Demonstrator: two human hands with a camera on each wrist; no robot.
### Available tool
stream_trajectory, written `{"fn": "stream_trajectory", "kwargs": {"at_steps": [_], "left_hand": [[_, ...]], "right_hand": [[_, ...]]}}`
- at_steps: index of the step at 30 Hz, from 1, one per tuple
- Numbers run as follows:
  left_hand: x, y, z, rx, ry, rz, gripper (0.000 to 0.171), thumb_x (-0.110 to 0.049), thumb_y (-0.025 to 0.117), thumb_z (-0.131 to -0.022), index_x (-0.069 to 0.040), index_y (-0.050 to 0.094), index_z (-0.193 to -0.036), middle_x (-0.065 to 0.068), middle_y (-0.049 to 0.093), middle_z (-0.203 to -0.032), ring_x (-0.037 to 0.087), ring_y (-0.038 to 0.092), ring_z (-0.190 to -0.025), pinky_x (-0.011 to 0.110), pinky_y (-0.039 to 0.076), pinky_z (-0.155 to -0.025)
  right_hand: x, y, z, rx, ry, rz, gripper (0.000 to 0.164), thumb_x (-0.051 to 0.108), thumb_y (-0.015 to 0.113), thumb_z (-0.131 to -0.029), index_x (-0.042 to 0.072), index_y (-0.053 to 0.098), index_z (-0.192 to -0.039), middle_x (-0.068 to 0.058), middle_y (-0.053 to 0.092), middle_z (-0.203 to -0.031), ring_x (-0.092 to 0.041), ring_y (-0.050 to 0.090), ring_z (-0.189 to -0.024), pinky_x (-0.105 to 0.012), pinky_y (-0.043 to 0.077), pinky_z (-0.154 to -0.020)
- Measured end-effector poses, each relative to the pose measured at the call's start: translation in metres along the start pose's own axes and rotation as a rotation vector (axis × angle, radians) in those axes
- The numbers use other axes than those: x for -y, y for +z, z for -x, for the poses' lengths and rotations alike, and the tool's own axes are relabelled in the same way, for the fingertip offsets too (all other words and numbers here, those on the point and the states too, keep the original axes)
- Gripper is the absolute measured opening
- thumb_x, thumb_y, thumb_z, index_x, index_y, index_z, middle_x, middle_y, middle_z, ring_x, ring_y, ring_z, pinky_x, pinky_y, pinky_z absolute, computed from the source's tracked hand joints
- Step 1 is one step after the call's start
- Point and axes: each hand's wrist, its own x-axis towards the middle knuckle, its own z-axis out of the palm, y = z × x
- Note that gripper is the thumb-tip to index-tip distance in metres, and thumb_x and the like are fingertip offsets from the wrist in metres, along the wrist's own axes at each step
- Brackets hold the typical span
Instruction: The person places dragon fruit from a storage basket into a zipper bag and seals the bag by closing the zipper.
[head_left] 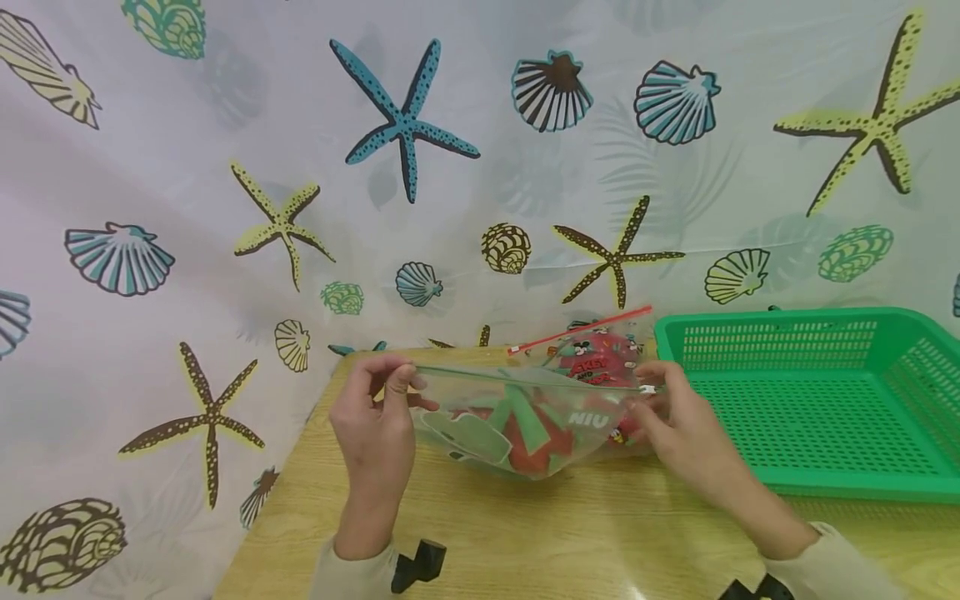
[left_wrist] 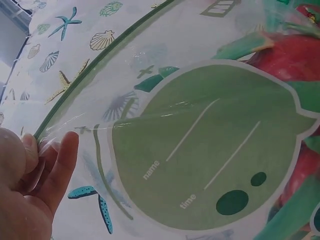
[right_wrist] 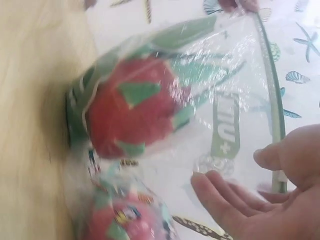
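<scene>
A clear zip bag with a green top strip stretches between both hands above the table. Inside it lies a dragon fruit, red with green scales. My left hand pinches the bag's left top corner. At the right end of the strip, my right hand grips the bag beside its white slider. The bag's printed green label faces the left wrist camera. Behind it sits another zip bag with a red strip and cartoon print, holding something red and green.
A green plastic basket with perforated walls stands on the right of the wooden table. Behind the table hangs a white cloth printed with starfish and shells.
</scene>
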Motion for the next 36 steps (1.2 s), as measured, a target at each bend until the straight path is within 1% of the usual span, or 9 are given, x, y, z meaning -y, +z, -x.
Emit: {"fn": "stream_trajectory", "kwargs": {"at_steps": [3,6,10,14,21,23,27,33,36], "left_hand": [[-0.002,0.001,0.0,0.017,-0.02,0.062,0.01,0.001,0.061,-0.094,0.01,0.058,-0.096,0.017,0.061,-0.08,0.013,0.066,-0.066,0.03,0.059,-0.055],[-0.002,0.002,0.001,0.018,-0.041,0.096,0.013,-0.001,0.06,-0.094,0.01,0.057,-0.097,0.017,0.06,-0.083,0.014,0.067,-0.068,0.033,0.061,-0.059],[-0.002,0.002,0.001,-0.002,-0.077,0.116,0.014,-0.002,0.06,-0.095,0.01,0.057,-0.098,0.015,0.059,-0.086,0.015,0.068,-0.074,0.034,0.061,-0.063],[0.0,0.002,0.001,0.0,-0.089,0.129,0.014,-0.003,0.06,-0.095,0.011,0.056,-0.099,0.015,0.059,-0.087,0.019,0.068,-0.077,0.035,0.062,-0.065],[0.002,0.003,0.003,-0.005,-0.107,0.178,0.015,-0.002,0.059,-0.096,0.011,0.056,-0.102,0.011,0.058,-0.091,0.017,0.067,-0.08,0.037,0.062,-0.068],[0.004,0.002,0.004,-0.003,-0.114,0.203,0.015,-0.002,0.058,-0.096,0.011,0.055,-0.103,0.01,0.057,-0.092,0.017,0.067,-0.081,0.038,0.062,-0.069],[0.006,0.001,0.006,0.012,-0.12,0.245,0.016,-0.001,0.058,-0.097,0.012,0.054,-0.105,0.007,0.059,-0.095,0.017,0.066,-0.084,0.039,0.062,-0.071],[0.014,-0.006,0.013,0.092,-0.14,0.273,0.027,0.004,0.058,-0.096,0.009,0.052,-0.122,0.01,0.06,-0.115,0.019,0.066,-0.096,0.039,0.062,-0.073],[0.022,-0.012,0.02,0.153,-0.182,0.166,0.051,0.001,0.065,-0.093,-0.005,0.047,-0.14,0.008,0.054,-0.134,0.015,0.062,-0.112,0.032,0.061,-0.079]], "right_hand": [[-0.001,0.008,0.005,0.064,0.15,-0.234,0.043,0.016,0.053,-0.103,-0.001,0.033,-0.137,-0.026,0.062,-0.118,-0.025,0.073,-0.088,-0.03,0.06,-0.075],[-0.005,0.02,0.009,0.064,0.215,-0.47,0.054,0.019,0.057,-0.101,0.0,0.027,-0.141,-0.018,0.061,-0.123,-0.024,0.073,-0.097,-0.028,0.058,-0.087],[-0.012,0.04,0.015,0.07,0.262,-0.58,0.056,0.02,0.061,-0.099,0.007,0.033,-0.145,-0.002,0.062,-0.125,-0.013,0.068,-0.107,-0.025,0.054,-0.092],[-0.017,0.059,0.016,0.127,0.278,-0.455,0.052,0.021,0.067,-0.095,0.012,0.048,-0.143,-0.008,0.064,-0.127,-0.016,0.065,-0.107,-0.03,0.055,-0.088],[-0.02,0.084,0.014,0.142,0.223,0.007,0.075,0.04,0.081,-0.08,0.011,0.05,-0.142,-0.012,0.062,-0.134,-0.027,0.061,-0.106,-0.04,0.055,-0.08],[-0.022,0.091,0.014,0.17,0.226,0.034,0.078,0.041,0.083,-0.078,0.011,0.049,-0.142,-0.01,0.064,-0.131,-0.021,0.063,-0.099,-0.037,0.056,-0.078],[-0.024,0.101,0.013,0.187,0.219,0.017,0.07,0.037,0.082,-0.079,0.016,0.051,-0.138,-0.006,0.07,-0.115,-0.011,0.051,-0.064,-0.027,0.047,-0.056],[-0.024,0.106,0.01,0.154,0.224,0.01,0.056,0.033,0.08,-0.083,0.018,0.056,-0.131,-0.002,0.071,-0.102,-0.01,0.052,-0.065,-0.025,0.045,-0.051],[-0.024,0.107,0.009,0.147,0.223,0.019,0.056,0.033,0.079,-0.083,0.015,0.055,-0.131,-0.002,0.07,-0.101,-0.01,0.053,-0.062,-0.024,0.046,-0.051]]}}
